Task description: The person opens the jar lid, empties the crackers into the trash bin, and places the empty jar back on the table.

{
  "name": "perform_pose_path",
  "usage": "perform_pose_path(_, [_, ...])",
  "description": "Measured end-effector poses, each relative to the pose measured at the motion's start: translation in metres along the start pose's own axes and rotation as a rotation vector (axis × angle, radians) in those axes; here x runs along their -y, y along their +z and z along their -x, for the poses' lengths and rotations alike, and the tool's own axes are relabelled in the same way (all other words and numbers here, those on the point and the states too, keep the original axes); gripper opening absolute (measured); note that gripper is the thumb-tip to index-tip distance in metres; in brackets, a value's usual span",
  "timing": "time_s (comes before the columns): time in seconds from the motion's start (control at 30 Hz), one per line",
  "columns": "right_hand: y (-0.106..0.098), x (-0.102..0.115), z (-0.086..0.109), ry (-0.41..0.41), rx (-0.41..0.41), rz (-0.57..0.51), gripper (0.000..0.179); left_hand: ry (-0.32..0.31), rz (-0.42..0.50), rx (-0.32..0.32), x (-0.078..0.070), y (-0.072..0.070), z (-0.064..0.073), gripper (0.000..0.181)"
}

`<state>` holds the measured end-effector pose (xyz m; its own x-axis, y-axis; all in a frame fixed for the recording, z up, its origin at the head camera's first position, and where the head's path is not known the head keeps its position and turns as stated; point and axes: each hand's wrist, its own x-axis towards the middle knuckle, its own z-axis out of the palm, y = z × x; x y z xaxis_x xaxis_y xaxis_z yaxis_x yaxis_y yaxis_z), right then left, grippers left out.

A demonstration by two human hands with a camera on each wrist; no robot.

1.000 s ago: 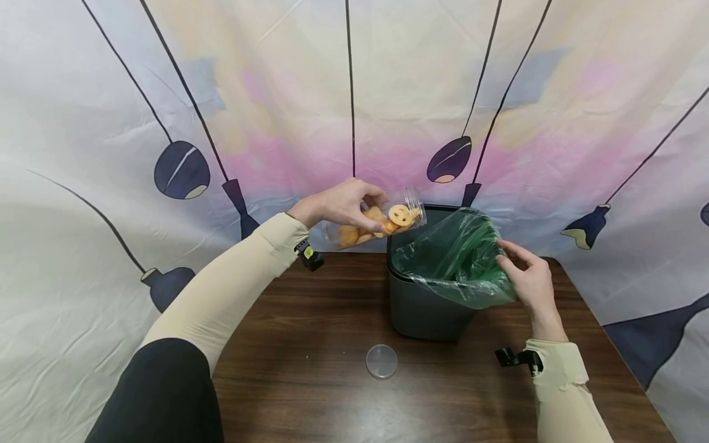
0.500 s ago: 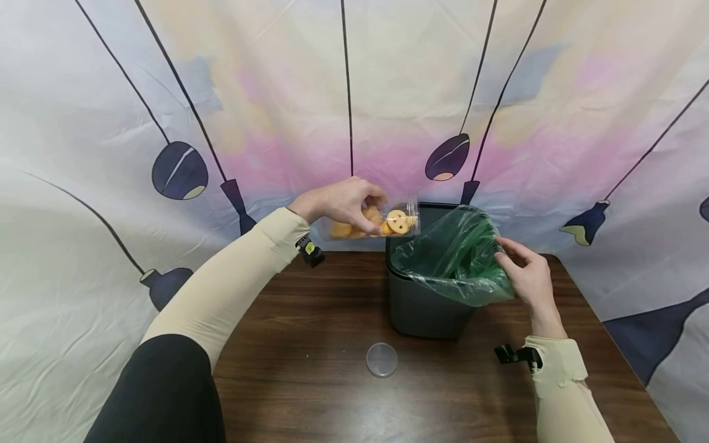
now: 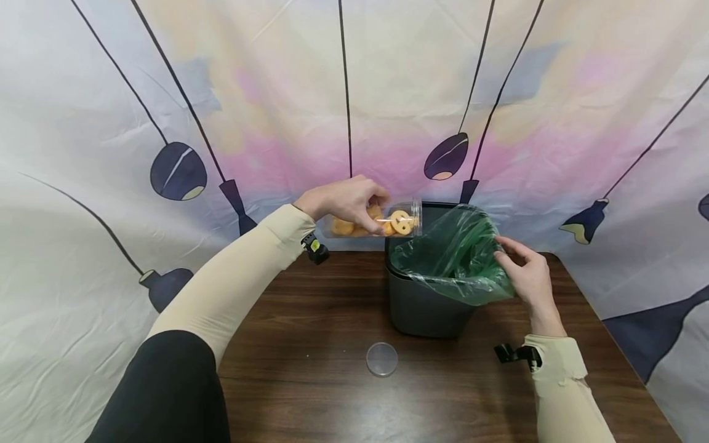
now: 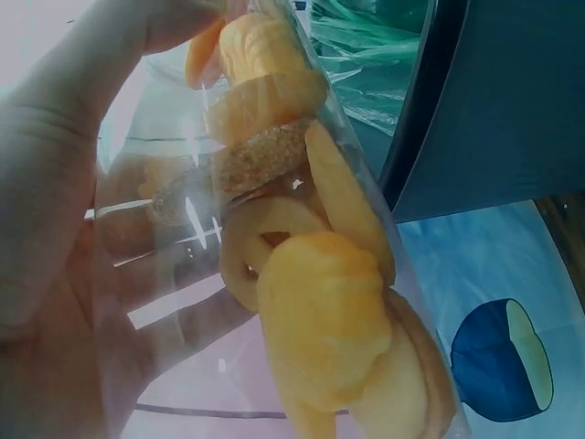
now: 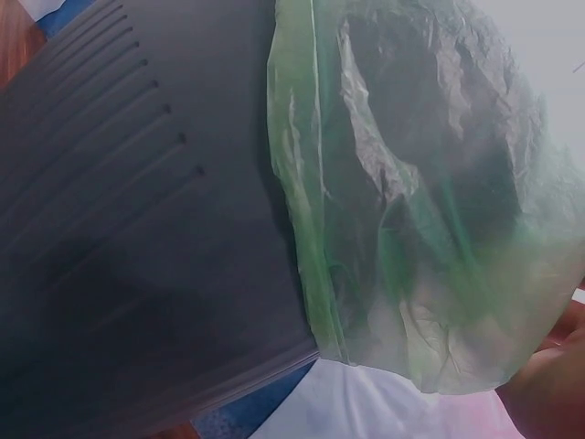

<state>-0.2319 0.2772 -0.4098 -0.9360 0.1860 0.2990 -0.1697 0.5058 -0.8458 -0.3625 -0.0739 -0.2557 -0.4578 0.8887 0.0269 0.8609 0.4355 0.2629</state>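
Note:
My left hand (image 3: 349, 200) grips a clear plastic jar (image 3: 416, 215) from above, thumb on the near side. It lies on its side in the air, roughly level, with its mouth pointing right by the bin's back left rim. Yellow biscuits (image 3: 401, 223), one with a smiley face, fill part of it. In the left wrist view, a browner, grainy piece (image 4: 260, 160) shows among them. A green plastic bag (image 3: 465, 246) lines the dark grey bin (image 3: 426, 311). On the right, my right hand (image 3: 528, 277) pinches the bag's edge between thumb and fingers.
The bin stands on a dark wooden table (image 3: 310, 381) near its back edge. A round clear lid (image 3: 381, 359) lies flat in front of it. Behind the table hangs a printed cloth (image 3: 277, 92).
Over the last second the jar's mouth end has dipped, bringing the jar from slightly raised to about level. The right hand has kept its hold on the bag.

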Motion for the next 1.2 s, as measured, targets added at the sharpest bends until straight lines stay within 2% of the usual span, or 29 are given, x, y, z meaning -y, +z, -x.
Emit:
perform_pose_path(0.33, [-0.001, 0.001, 0.001, 0.011, 0.009, -0.006, 0.045, -0.027, -0.024, 0.042, -0.005, -0.007, -0.004, 0.044])
perform_pose_path(1.07, [0.004, 0.001, 0.001, 0.002, 0.008, -0.009, 0.045, -0.065, -0.072, 0.109, -0.005, -0.014, -0.010, 0.054])
perform_pose_path(1.2, [0.005, 0.000, 0.000, -0.002, -0.001, 0.001, 0.044, -0.076, -0.082, 0.125, -0.006, -0.016, -0.011, 0.049])
